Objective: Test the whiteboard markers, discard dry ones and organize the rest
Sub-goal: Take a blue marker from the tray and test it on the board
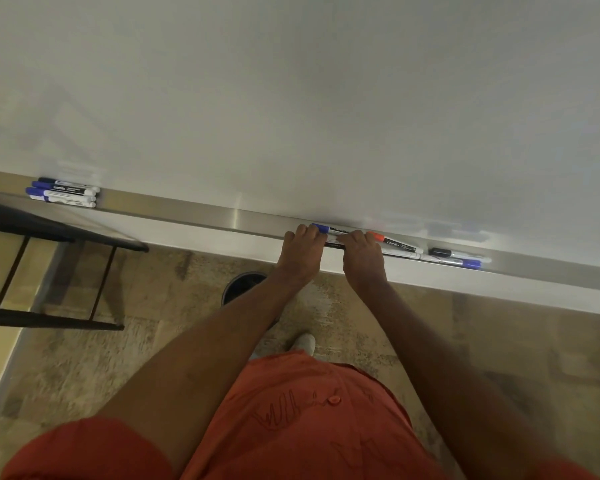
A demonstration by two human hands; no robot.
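Both my hands reach onto the metal marker ledge [194, 211] under the blank whiteboard [291, 98]. My left hand [302, 251] and my right hand [361, 252] curl over a bunch of markers lying there; a blue-capped marker [321, 227] sticks out between them by the board. Just right of my right hand lie a red-capped marker [392, 241], a black-capped marker [442, 252] and a blue-capped one [470, 263]. Far left on the ledge sits a separate group of blue-capped markers [63, 192].
A round dark bin [241, 287] stands on the floor under the ledge, partly hidden by my left forearm. A dark framed shelf or chair [49, 265] is at the left. My foot [303, 341] shows on the speckled floor.
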